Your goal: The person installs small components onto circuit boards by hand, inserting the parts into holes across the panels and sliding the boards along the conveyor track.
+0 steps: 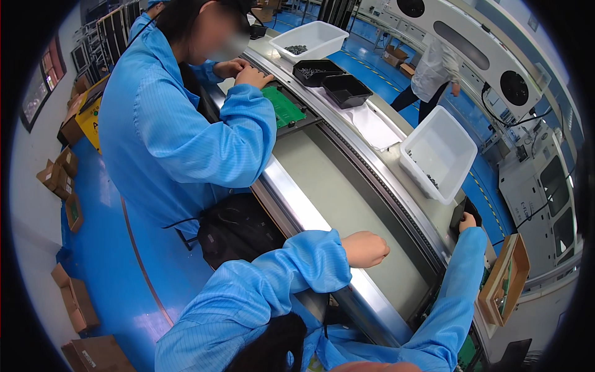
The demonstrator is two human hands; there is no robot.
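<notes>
My left hand [365, 249] is closed, knuckles up, over the pale belt of the conveyor [338, 186], just inside its near metal rail. Whatever its fingers may hold is hidden. Stretched out across the line, my right hand [469, 222] is at a small black bin [459, 214] on the far ledge, with fingers curled at the bin's near end. The bin's contents cannot be seen. A white plastic tub [439, 154] with some small dark parts inside stands just beyond that bin.
To my left, a co-worker in a blue smock bends over a green circuit board [282, 106] on the line. Black trays [347, 91], white paper [374, 126] and another white tub [310, 40] line the far ledge. A cardboard box [505, 279] sits beyond my right forearm.
</notes>
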